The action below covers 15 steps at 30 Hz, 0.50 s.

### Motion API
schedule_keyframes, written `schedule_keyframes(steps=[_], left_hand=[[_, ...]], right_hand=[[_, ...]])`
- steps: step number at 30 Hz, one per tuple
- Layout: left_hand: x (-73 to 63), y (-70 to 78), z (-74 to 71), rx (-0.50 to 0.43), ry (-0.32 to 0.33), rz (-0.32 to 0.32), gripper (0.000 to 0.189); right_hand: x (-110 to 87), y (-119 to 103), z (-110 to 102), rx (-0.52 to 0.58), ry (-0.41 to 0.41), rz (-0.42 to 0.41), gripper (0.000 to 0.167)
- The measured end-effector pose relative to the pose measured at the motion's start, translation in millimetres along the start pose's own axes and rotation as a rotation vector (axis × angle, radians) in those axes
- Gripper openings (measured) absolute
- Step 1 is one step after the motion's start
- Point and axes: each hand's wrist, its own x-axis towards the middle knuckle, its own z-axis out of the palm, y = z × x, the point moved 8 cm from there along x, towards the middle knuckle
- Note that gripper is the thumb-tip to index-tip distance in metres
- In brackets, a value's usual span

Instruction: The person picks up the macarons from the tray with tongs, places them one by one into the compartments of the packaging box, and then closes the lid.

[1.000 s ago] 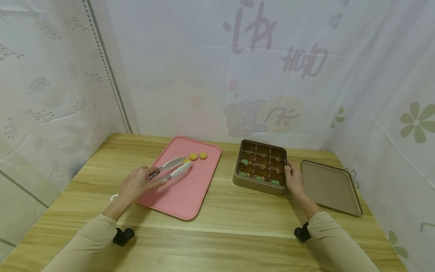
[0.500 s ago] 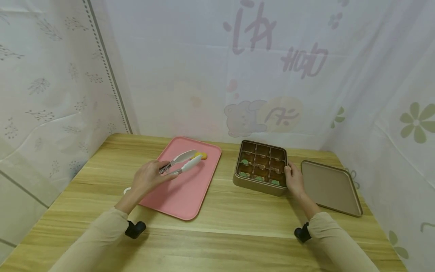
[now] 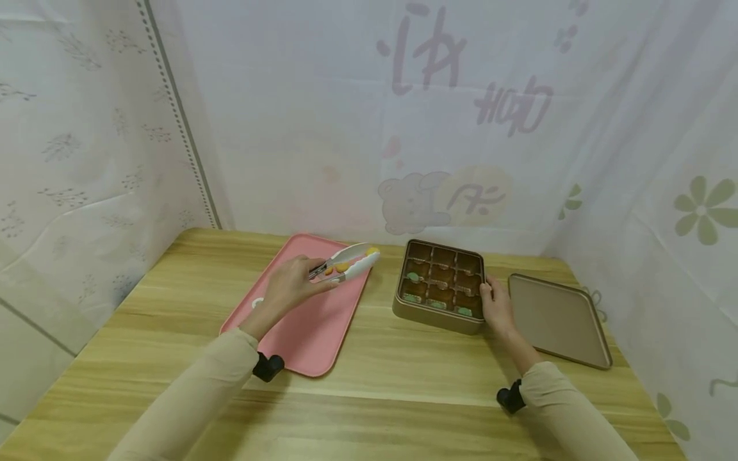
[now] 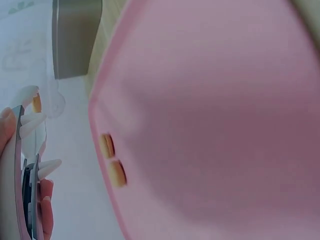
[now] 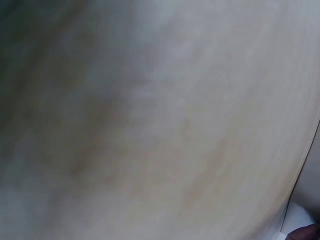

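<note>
My left hand (image 3: 291, 286) grips a pair of tongs (image 3: 360, 266) with white tips, raised over the far right part of a pink tray (image 3: 311, 339). Pinched between the tips is a yellow macaron (image 3: 373, 251), also visible in the left wrist view. Two more yellow macarons (image 4: 106, 145) lie on the tray near its edge; in the head view they show between the tong arms. My right hand (image 3: 498, 307) holds the right side of a bronze-coloured box (image 3: 435, 315), thumb at the rim. Inside, a brown divided insert carries several green macarons (image 3: 438, 305), in the front row and at middle left.
Right of the box lies a flat bronze-coloured lid (image 3: 559, 320). Everything stands on a wooden table (image 3: 375, 416), with patterned cloth (image 3: 300, 128) hanging behind and at both sides. The right wrist view is mostly blurred table surface.
My left hand has lifted the tongs off the tray with a macaron in them and carried it right, toward the box. My right hand stays at the box.
</note>
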Motion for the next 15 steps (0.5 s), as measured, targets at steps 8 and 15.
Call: schedule_keyframes(steps=[8, 15], left_hand=[[21.2, 20.5, 18.8, -0.022, -0.053, 0.0, 0.038], [38.1, 37.9, 33.8, 0.01, -0.076, 0.027, 0.05]], right_hand=[[-0.6, 0.1, 0.1, 0.0, 0.003, 0.008, 0.052], [0.4, 2.7, 0.9, -0.006, -0.005, 0.025, 0.052]])
